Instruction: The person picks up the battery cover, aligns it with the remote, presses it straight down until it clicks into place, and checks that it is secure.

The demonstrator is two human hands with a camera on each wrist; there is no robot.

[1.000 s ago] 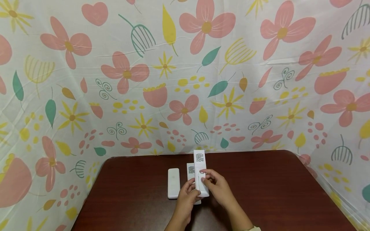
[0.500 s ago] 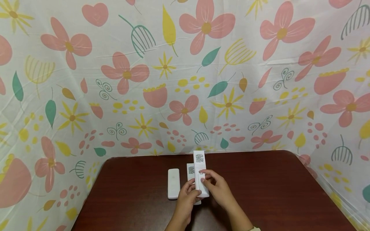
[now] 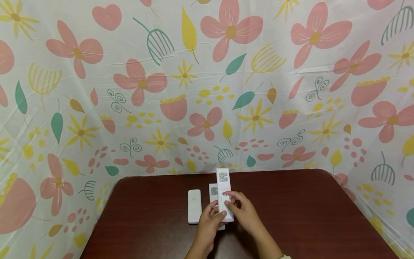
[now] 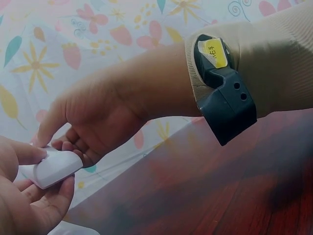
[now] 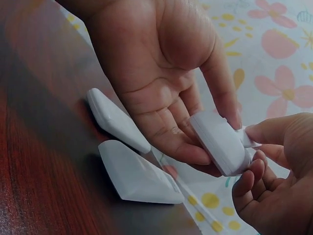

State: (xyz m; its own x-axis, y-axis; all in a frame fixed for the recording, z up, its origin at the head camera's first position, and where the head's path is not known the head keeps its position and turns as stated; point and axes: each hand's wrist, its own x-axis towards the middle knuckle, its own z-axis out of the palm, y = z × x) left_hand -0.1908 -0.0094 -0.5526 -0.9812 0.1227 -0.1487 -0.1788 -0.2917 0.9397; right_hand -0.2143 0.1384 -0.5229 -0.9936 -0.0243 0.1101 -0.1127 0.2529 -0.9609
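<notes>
A white remote control is held back side up above the table, a printed label on its upper part. My left hand grips its lower end, thumb on the near edge. On its right side, my right hand holds it with thumb and index finger at the battery cover. From the right wrist view, a thin white edge sticks out by the right fingertips; how far the cover is raised is hard to tell. Beneath the held remote lies a second white remote, partly hidden.
A third white remote lies on the dark red-brown table, left of the hands. Behind the table hangs a white cloth printed with flowers and leaves.
Both hands stay nearly in place on the remote. Only slight shifts of the right fingers at the battery cover show; the remotes on the table have not moved.
</notes>
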